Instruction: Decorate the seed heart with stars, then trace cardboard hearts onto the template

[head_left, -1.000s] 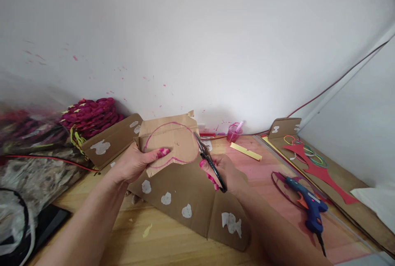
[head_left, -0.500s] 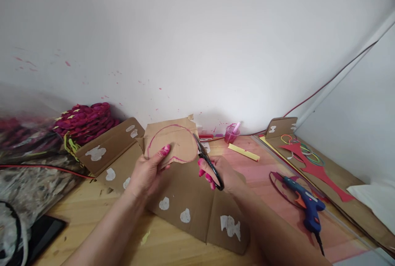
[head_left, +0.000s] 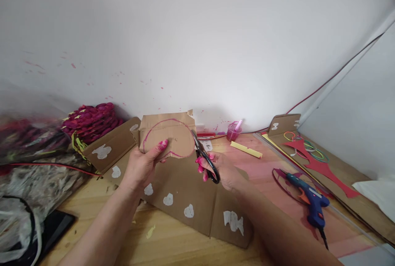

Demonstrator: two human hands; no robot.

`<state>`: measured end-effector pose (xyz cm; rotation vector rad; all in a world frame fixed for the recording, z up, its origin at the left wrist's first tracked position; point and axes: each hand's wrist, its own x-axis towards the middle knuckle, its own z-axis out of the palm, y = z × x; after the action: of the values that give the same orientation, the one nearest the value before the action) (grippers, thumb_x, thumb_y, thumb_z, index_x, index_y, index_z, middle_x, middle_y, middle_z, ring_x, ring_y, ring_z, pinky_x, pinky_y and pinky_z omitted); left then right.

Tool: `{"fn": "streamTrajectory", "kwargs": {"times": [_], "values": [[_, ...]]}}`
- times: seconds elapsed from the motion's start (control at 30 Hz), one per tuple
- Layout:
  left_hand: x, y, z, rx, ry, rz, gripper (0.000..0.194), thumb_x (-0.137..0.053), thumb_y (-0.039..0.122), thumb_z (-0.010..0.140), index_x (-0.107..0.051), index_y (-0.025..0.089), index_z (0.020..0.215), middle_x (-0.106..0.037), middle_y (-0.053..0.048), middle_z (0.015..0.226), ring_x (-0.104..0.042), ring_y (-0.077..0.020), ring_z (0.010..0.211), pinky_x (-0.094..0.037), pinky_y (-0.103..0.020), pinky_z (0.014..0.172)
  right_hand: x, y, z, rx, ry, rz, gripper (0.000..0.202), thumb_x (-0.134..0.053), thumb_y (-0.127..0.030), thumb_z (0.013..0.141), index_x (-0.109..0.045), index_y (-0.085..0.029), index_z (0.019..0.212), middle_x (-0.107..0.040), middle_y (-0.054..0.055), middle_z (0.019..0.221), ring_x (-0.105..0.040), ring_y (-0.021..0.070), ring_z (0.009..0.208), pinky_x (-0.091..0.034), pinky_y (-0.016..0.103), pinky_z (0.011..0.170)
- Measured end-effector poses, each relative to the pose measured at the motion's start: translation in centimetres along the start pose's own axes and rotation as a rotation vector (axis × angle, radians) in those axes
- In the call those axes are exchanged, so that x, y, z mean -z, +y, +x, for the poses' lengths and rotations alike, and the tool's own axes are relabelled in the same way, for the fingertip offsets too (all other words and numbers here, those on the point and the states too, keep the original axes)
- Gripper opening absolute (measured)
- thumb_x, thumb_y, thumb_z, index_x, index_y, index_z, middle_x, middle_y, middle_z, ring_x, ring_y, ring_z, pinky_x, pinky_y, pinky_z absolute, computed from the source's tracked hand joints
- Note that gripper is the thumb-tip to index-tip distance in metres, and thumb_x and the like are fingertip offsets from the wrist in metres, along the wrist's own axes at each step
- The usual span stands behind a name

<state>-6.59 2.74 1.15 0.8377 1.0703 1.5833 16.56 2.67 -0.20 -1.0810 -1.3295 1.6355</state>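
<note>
"Hands first: how are they engaged?"

"By the left hand (head_left: 140,169), a tan cardboard piece with a curved pink outline (head_left: 182,138) is gripped at its lower left, the pink-stained thumb laid on top. By the right hand (head_left: 224,172), black-handled metal scissors (head_left: 203,152) are held, fingers closed around the handles."

"And where are the blades placed?"

"They are set at the piece's right edge, beside the outline. How far they are parted cannot be told. The piece itself is held up in front of the wearer, above a brown cardboard sheet with white patches (head_left: 197,194)."

"What is seen around it, from largest down?"

"Behind, a white wall (head_left: 197,43) is flecked with pink. Below, a pale wooden table (head_left: 175,245) is stained pink on the right. Its left side is covered by crumpled clear plastic (head_left: 33,187), near which a crimson stack with yellow shapes (head_left: 94,122) is piled. On the right, a curved red cutout (head_left: 322,170) is laid across more cardboard, and nearer, a blue and teal glue gun (head_left: 314,206) is rested on its side."

"And the smallest things?"

"Beyond the right hand, a narrow yellow strip (head_left: 246,149) is laid flat; near the wall, a pale pink stick (head_left: 238,124) is stood in a pink-stained clear cup (head_left: 233,134)."
</note>
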Motion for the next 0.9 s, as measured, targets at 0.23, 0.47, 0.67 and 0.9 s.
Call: {"fn": "streamTrajectory", "kwargs": {"times": [0.23, 0.47, 0.67, 0.9], "values": [[-0.5, 0.1, -0.1, 0.028, 0.025, -0.089, 0.043, -0.098, 0.028, 0.051, -0.076, 0.01, 0.083, -0.078, -0.008, 0.082, -0.07, -0.014, 0.059, -0.051, -0.016, 0.043, 0.1, 0.4, 0.4, 0.097, 0.109, 0.11, 0.047, -0.089, -0.043, 0.066, -0.054, -0.021, 0.09, -0.064, -0.006, 0.07, -0.053, 0.0079, 0.04, -0.04, 0.022, 0.04], [-0.2, -0.3, 0.2, 0.094, 0.032, -0.076, 0.039, -0.097, 0.023, 0.055, -0.077, 0.012, 0.087, -0.08, -0.009, 0.085, -0.073, -0.0152, 0.061, -0.054, -0.016, 0.045, 0.4, 0.7, 0.5, 0.124, 0.101, 0.073, 0.067, -0.087, -0.044, 0.072, -0.06, -0.023, 0.129, -0.067, -0.005, 0.076, -0.056, 0.0076, 0.039, -0.039, 0.021, 0.04], [0.0, -0.5, 0.4, 0.128, -0.005, -0.056, 0.036, -0.092, 0.016, 0.06, -0.077, 0.01, 0.092, -0.08, -0.013, 0.094, -0.075, -0.018, 0.065, -0.057, -0.019, 0.049, 0.9, 0.0, -0.3, 0.086, -0.009, -0.037, 0.083, -0.08, -0.042, 0.081, -0.037, -0.03, 0.151, -0.063, -0.008, 0.077, -0.053, 0.0064, 0.035, -0.034, 0.019, 0.035], [-0.4, -0.4, 0.2, 0.097, 0.025, -0.079, 0.04, -0.098, 0.023, 0.051, -0.077, 0.01, 0.083, -0.079, -0.009, 0.082, -0.072, -0.0155, 0.06, -0.055, -0.018, 0.047, 1.0, 0.2, 0.0, 0.071, 0.031, -0.023, 0.061, -0.086, -0.042, 0.072, -0.05, -0.025, 0.118, -0.065, -0.006, 0.082, -0.058, 0.0089, 0.04, -0.036, 0.02, 0.039]]}}
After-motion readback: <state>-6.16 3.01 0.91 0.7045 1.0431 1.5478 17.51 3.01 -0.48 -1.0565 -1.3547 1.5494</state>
